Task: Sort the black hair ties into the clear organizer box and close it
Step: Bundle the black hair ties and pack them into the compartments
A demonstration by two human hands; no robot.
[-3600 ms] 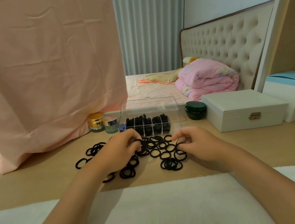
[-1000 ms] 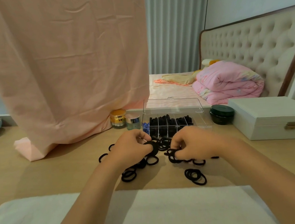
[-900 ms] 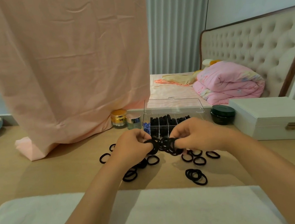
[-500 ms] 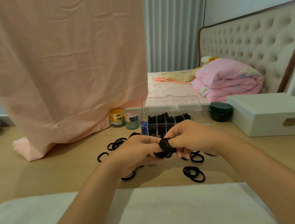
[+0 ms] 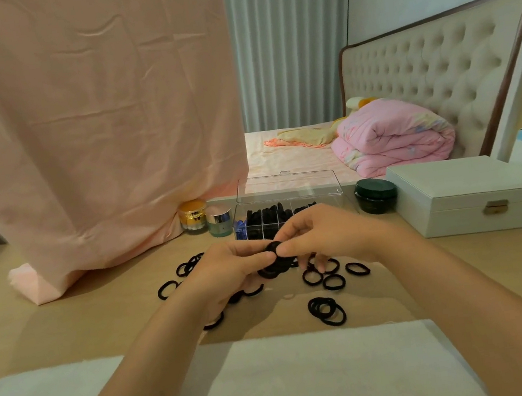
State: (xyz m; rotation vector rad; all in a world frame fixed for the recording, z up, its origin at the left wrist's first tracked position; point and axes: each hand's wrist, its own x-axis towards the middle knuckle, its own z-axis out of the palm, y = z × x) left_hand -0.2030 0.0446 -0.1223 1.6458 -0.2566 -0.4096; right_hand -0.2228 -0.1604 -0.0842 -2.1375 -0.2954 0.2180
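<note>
Both hands pinch one bunch (image 5: 273,250) of black ties between thumb and fingers. The left hand (image 5: 226,271) and right hand (image 5: 329,238) meet on it just above the table (image 5: 70,328), in front of the box (image 5: 242,215). The grip is narrow and full, and a few rings sag beneath it.

I judge these ties weightless, soft and springy (fabric-covered, so hardly slippery, and nothing to break). A stack will likely fan out if the pinch slackens. It is best taken across its middle and squeezed flat, so it drops into a cell as one wad.

The box stands with its lid (image 5: 288,184) raised. Several cells already hold black ties, and the left end cell holds something blue. More ties (image 5: 327,311) lie loose around and under the hands, with a small heap nearer the person.

The table is pale, smooth wood with a white towel (image 5: 279,383) along its near edge. A pink cloth (image 5: 91,121) hangs down onto it at the left. Two small jars (image 5: 192,215) stand left of the box, and a green jar (image 5: 376,195) and a white case (image 5: 474,198) stand to its right. Behind are a bed with a pink quilt (image 5: 391,132) and a grey curtain (image 5: 288,43).
</note>
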